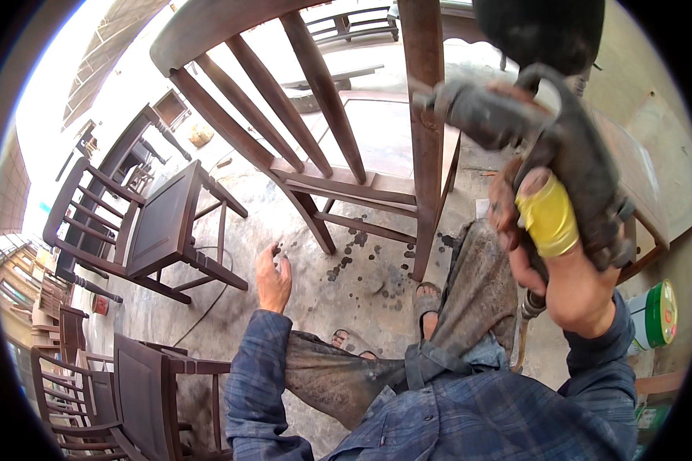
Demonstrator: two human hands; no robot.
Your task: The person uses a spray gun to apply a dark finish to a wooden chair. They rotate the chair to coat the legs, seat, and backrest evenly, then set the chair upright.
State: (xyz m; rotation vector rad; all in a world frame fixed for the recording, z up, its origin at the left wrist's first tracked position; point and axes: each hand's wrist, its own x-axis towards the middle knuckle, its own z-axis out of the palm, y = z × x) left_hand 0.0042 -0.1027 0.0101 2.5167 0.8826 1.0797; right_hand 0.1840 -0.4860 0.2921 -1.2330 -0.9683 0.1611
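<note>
My right hand, with yellow tape wrapped round one finger, is closed round the handle of a dark spray gun. A black cup sits at the top of the gun, and a hose fitting shows below the grip. The gun is slightly blurred; its nozzle points left, in front of a back post of a dark brown wooden chair. This chair stands just ahead of me, its slatted back toward me. My left hand is raised over the floor, holding nothing, thumb and fingers apart and slightly bent.
Another dark chair stands to the left, with more chairs at lower left. A thin hose or cord crosses the stained concrete floor. A white-and-green bucket is at right, near a wall. Dark tables and benches stand farther off.
</note>
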